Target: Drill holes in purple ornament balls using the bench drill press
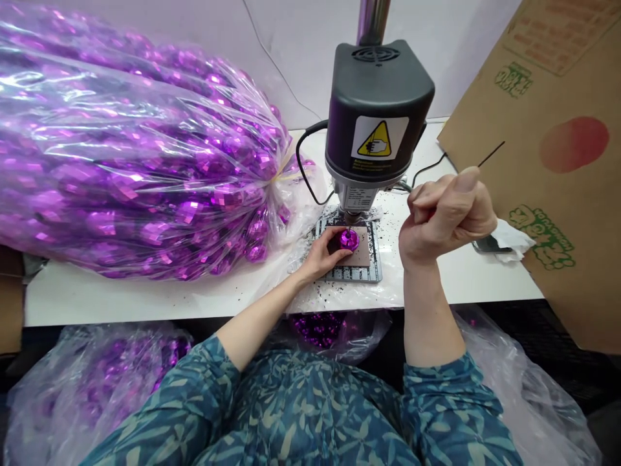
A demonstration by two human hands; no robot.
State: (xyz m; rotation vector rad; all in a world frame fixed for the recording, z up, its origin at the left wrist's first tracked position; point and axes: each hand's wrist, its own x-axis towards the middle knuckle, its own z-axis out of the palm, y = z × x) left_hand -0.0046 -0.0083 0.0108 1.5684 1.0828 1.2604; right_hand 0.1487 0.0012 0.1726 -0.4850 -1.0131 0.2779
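My left hand (324,255) pinches a shiny purple faceted bauble (348,240) between thumb and fingers. It holds the bauble on a brown board (359,256) over the slotted metal base (376,272), directly beneath the chuck (353,218) of a small bench drill press (378,110). Whether the drill tip touches the bauble I cannot tell. To the right of the motor, my right hand (449,217) is raised in a closed grip. A short metal lever (400,186) runs from the drill press into its fingers. Behind this hand a thin dark rod (491,153) sticks out.
A large clear bag of purple baubles (160,168), tied at its neck, fills the left of the white table (136,301). A cardboard box (548,194) stands at right. Dark shavings surround the base. More plastic bags (116,375) lie below the table edge.
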